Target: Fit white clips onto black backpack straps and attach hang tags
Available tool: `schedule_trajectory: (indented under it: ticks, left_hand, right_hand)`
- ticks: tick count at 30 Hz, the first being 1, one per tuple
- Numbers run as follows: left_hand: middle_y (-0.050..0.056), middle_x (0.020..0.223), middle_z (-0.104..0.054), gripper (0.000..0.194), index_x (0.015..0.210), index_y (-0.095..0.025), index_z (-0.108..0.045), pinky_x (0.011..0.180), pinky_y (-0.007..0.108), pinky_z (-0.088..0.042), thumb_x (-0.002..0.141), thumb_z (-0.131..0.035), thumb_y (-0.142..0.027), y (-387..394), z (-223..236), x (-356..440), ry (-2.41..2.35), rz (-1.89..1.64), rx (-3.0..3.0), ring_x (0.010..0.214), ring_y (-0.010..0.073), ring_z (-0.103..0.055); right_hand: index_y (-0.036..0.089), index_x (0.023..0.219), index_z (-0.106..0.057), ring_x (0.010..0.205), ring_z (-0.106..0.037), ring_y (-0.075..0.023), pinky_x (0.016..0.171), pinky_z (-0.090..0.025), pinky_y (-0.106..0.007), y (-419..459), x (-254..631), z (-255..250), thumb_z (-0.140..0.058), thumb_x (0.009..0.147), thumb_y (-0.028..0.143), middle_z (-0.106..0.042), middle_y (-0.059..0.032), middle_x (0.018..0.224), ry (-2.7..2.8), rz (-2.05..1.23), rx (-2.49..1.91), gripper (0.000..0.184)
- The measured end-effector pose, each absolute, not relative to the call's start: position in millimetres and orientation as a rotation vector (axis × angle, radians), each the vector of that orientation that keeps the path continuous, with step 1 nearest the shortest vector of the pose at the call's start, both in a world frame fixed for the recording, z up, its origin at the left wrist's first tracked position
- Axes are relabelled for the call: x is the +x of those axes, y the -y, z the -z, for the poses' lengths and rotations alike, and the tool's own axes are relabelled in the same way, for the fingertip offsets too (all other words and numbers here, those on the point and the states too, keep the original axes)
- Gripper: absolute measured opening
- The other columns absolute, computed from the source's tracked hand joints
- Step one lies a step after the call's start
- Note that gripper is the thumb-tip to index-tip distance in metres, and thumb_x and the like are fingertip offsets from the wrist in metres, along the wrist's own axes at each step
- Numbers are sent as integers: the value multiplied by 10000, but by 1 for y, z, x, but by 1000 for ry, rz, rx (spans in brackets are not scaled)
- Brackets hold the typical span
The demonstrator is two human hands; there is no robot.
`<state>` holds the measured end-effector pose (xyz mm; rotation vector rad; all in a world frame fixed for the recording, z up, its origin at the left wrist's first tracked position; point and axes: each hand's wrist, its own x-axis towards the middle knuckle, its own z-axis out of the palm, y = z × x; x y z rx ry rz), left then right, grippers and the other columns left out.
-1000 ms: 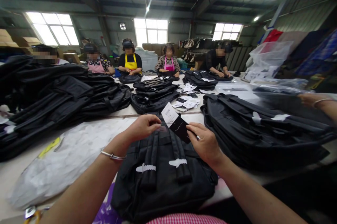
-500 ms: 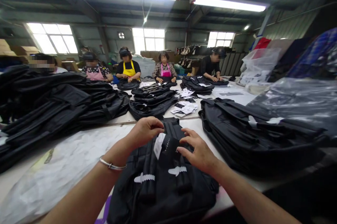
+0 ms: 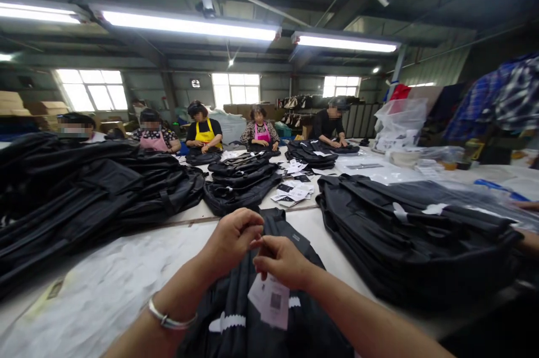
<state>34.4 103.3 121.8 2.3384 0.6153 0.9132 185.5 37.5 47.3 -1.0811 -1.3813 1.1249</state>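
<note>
The black backpack (image 3: 269,290) lies flat on the tabletop (image 3: 126,279), right in front of the person. Both hands meet just above the backpack. The left hand (image 3: 231,240) and the right hand (image 3: 282,261) pinch something tiny together, and the paper tag (image 3: 272,303) hangs down under them. It looks like the tag is not tied on yet. The pile of black bags (image 3: 404,229) to the right of the backpack looks finished.

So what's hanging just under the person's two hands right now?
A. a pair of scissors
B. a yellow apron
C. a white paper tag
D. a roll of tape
C: a white paper tag dangles below the left hand and right hand, which meet fingertip to fingertip above the black bag.
</note>
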Motion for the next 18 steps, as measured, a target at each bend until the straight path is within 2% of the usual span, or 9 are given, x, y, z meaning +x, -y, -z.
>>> schedule_trajectory:
  ticks: [3, 7, 12, 18]
  left_hand:
    - [31, 847, -606, 246, 1018, -214, -692, 711, 257, -448, 861, -505, -181, -118, -112, 13, -627, -674, 2536, 794, 152, -580]
    - [36, 846, -594, 212, 881, -205, -693, 702, 262, -423, 870, -482, -209, -126, -100, 1, -674, -365, 2668, 777, 157, -563]
    - [16, 771, -606, 153, 756, -185, -617, 637, 251, -404, 834, -495, -236, -128, -80, 12, -743, -450, 2496, 701, 148, -556]
    - [38, 754, -689, 223, 771, -186, -562, 581, 252, -462, 856, -465, -368, -163, -31, 46, -908, -670, 1923, 669, 169, -629]
  right_hand:
    - [148, 985, -707, 539, -579, -114, 529, -445, -228, -35, 197, -50, -617, 781, 266, -681, 1, 700, 1384, -963, -1203, 253]
    - [170, 883, -773, 748, -648, -166, 671, -464, -243, -42, 205, -52, -606, 784, 254, -739, -26, 817, 1678, -787, -1316, 211]
    - [161, 794, -766, 644, -593, -135, 565, -393, -216, -52, 207, -40, -578, 759, 217, -686, 2, 688, 1773, -787, -1456, 199]
    - [152, 643, -668, 465, -437, -86, 473, -310, -212, -72, 216, -27, -541, 772, 232, -527, 40, 496, 1667, -906, -1558, 198]
